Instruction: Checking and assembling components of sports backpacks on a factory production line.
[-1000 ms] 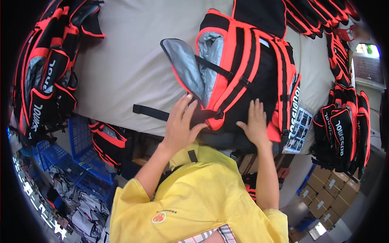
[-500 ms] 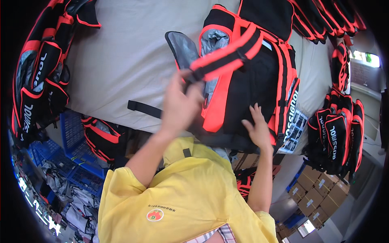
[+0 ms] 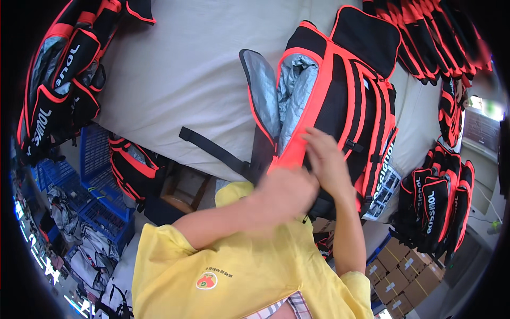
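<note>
Referring to the head view, the only one supplied, locate the black-and-red bag [image 3: 330, 106] on the pale table cover [image 3: 175, 69], right of centre, with its near end at the table edge beside the person.

Left hand [image 3: 287, 192]: positioned across the near end of the bag, fingers directed toward the right hand. The hand is blurred; finger opening and any hold cannot be determined.

Right hand [image 3: 328, 162]: positioned just beyond the left, over the red side border of the bag. Fingers are partly extended and slightly apart, with nothing visible gripped between them. Light contact with the border is probable; the thumb area is partly obscured by the left hand.

Condition of the bag: the strap side faces up, and the shoulder straps [image 3: 355, 106] lie lengthwise along the panel. A dark buckle [image 3: 353, 145] lies at the lower part of one strap. The side compartment [image 3: 297, 87] is open, exposing its silver lining; its flap [image 3: 261, 85] is folded outward to the left. A black webbing strap [image 3: 212, 149] extends from the near end, its far end free on the cover.

Status, by judgement: laying out the bag and straps appears complete. The compartment is unclosed and the webbing strap unfastened. Handling at the near end appears unfinished; its exact stage cannot be determined because the hands conceal that area.
</note>
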### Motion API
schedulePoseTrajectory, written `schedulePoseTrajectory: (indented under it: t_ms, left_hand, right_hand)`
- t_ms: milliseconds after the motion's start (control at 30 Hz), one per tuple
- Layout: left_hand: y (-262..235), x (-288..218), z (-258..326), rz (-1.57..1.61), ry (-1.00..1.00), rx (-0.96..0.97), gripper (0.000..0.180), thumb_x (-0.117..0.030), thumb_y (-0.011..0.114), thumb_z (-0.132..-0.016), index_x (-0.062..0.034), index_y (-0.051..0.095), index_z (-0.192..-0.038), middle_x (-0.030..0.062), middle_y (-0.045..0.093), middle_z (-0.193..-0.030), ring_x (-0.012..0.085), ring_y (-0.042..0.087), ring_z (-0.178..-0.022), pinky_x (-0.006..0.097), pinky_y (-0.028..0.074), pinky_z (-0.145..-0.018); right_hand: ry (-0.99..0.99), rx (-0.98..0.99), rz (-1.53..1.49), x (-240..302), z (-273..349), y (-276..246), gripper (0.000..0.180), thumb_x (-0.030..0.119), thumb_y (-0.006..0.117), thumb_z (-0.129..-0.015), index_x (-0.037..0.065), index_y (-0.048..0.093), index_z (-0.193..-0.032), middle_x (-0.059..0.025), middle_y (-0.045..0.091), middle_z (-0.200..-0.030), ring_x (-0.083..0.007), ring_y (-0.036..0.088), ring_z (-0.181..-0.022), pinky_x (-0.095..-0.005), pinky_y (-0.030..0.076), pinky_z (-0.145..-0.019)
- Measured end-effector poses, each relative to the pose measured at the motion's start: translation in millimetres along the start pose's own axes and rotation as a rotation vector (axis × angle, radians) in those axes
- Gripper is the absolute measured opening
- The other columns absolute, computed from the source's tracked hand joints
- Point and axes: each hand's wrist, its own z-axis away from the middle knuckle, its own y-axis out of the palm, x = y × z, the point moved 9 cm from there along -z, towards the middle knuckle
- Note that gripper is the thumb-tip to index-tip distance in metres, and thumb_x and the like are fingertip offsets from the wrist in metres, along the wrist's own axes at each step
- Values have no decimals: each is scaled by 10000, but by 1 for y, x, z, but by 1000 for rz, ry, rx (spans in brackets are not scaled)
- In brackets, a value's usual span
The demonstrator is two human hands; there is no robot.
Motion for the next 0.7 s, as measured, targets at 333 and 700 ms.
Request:
schedulePoseTrajectory:
  t_ms: [333, 700]
  left_hand:
    - [-4, 156, -5, -141, 91, -330, 198, -103, 598, -920, -94, 684, -1099, 102, 678, -985, 355, 732, -884, 479, 582, -728]
    - [-11, 195, 95, -66, 45, -689, 297, -49, 660, -822, -135, 747, -1093, 17, 712, -1022, 303, 654, -690, 410, 527, -624]
  right_hand:
    - [-282, 354, 379, 24, 8, 70, 308, 240, 784, -868, 113, 703, -1137, -42, 638, -1283, -259, 596, -962, -381, 535, -819]
    - [-221, 212, 191, 45, 30, 0, 268, 39, 730, -779, 95, 730, -1041, -27, 692, -1124, -251, 619, -872, -365, 542, -753]
